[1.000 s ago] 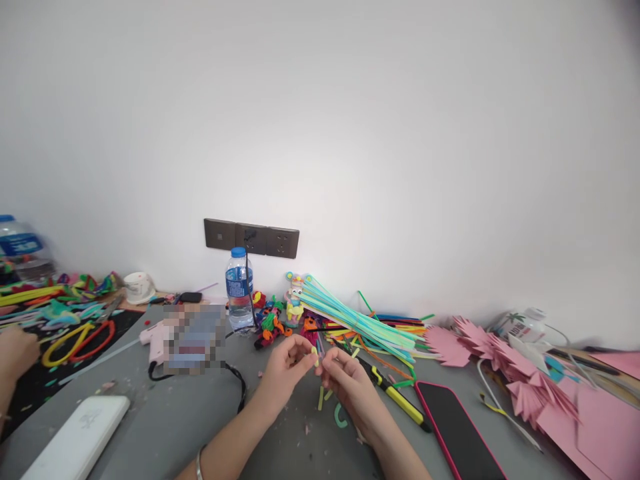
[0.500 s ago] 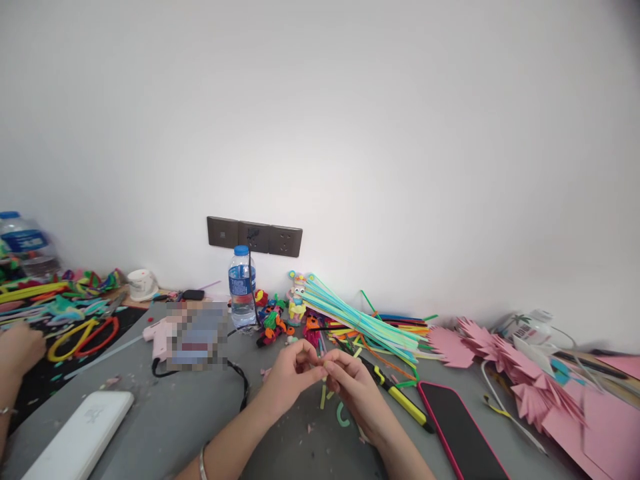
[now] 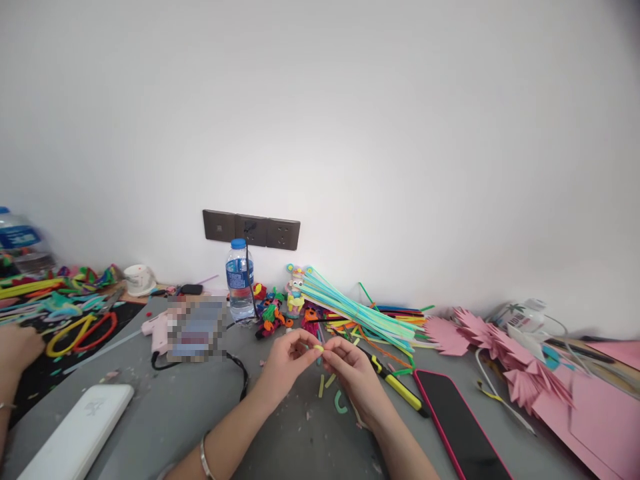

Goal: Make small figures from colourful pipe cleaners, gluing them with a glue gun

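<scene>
Between the fingertips of both hands is a small yellow piece (image 3: 319, 348), too small to name exactly. My left hand (image 3: 289, 365) pinches it from the left, and my right hand (image 3: 350, 373) pinches it from the right. Below them on the grey table lie short yellow strips (image 3: 322, 385) and a green C-shaped piece (image 3: 341, 403). A yellow and black utility knife (image 3: 403, 392) lies just right of my right hand. Behind the hands sit small colourful pipe-cleaner figures (image 3: 271, 316).
A bundle of pale pipe cleaners (image 3: 360, 310) leans at the back beside a water bottle (image 3: 241, 280). At right are a phone (image 3: 463, 427) and folded pink paper (image 3: 530, 373). A white power bank (image 3: 83, 433) lies left, near another person's hand (image 3: 20, 350).
The view has shifted slightly. The fingertips have turned a little, so the yellow piece now shows between them. Both hands stay together in much the same place.
</scene>
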`<move>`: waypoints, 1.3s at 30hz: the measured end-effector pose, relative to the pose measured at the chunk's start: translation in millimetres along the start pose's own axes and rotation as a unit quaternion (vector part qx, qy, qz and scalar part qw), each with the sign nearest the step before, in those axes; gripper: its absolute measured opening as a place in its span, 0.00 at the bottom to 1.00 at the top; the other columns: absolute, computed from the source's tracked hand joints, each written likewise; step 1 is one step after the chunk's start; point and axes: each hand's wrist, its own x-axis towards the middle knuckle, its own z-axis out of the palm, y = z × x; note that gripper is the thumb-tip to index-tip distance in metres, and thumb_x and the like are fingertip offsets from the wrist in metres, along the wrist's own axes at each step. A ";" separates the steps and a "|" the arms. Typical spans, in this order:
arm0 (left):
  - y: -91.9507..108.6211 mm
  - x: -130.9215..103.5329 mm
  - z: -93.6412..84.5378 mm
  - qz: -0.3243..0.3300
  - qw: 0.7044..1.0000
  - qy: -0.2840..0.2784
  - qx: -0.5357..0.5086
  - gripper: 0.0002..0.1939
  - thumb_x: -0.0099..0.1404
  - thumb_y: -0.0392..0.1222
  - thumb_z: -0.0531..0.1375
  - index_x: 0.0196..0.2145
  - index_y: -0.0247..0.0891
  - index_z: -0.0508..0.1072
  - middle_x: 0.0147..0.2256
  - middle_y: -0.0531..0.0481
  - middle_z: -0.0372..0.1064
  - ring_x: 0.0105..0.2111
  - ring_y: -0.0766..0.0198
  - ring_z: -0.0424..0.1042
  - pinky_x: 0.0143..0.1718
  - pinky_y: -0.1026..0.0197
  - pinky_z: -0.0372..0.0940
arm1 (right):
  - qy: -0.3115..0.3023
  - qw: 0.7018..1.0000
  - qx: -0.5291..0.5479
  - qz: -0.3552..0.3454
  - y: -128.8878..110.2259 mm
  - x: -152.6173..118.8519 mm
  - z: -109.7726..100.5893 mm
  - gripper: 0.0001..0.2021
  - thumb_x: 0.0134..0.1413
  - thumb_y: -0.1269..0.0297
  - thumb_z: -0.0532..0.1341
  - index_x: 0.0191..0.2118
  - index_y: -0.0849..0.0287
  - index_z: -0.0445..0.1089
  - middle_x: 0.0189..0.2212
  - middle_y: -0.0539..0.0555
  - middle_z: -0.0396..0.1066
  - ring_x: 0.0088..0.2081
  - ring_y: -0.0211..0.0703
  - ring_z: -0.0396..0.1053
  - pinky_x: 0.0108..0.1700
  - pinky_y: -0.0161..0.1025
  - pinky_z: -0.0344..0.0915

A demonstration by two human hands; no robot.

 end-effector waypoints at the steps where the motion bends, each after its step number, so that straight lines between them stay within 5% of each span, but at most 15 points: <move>1: 0.1 0.1 -0.4 0.003 1.000 0.001 -0.001 0.11 0.58 0.47 0.64 0.31 0.36 0.74 0.28 0.52 0.68 0.27 0.66 0.63 0.28 0.66 0.57 | 0.000 1.000 -0.004 -0.002 1.0 0.4 -0.2 0.14 0.41 0.54 0.72 0.27 0.59 0.72 0.25 0.48 0.67 0.26 0.36 0.62 0.31 0.33 0.60; 10: 3.1 -0.6 -2.8 0.006 1.000 -0.030 0.003 0.11 0.61 0.48 0.62 0.32 0.36 0.74 0.28 0.50 0.71 0.30 0.62 0.68 0.32 0.64 0.60 | -0.008 1.000 0.017 -0.012 2.1 1.2 -0.6 0.14 0.42 0.54 0.71 0.28 0.59 0.73 0.25 0.51 0.72 0.27 0.38 0.65 0.31 0.35 0.61; 33: 7.3 -3.5 1.7 0.016 1.000 -0.015 -0.020 0.12 0.58 0.49 0.64 0.29 0.37 0.72 0.28 0.52 0.67 0.29 0.64 0.65 0.32 0.64 0.60 | 0.007 0.999 -0.038 -0.033 1.8 1.7 -1.7 0.15 0.42 0.52 0.70 0.27 0.59 0.72 0.22 0.49 0.65 0.26 0.38 0.59 0.31 0.34 0.56; 39: 10.3 0.5 -3.8 0.026 0.996 0.052 -0.069 0.15 0.56 0.51 0.65 0.26 0.38 0.68 0.33 0.48 0.70 0.35 0.61 0.69 0.35 0.63 0.63 | 0.052 0.997 0.020 -0.059 2.2 4.3 -2.9 0.17 0.45 0.48 0.68 0.29 0.58 0.72 0.23 0.49 0.65 0.25 0.38 0.58 0.30 0.36 0.56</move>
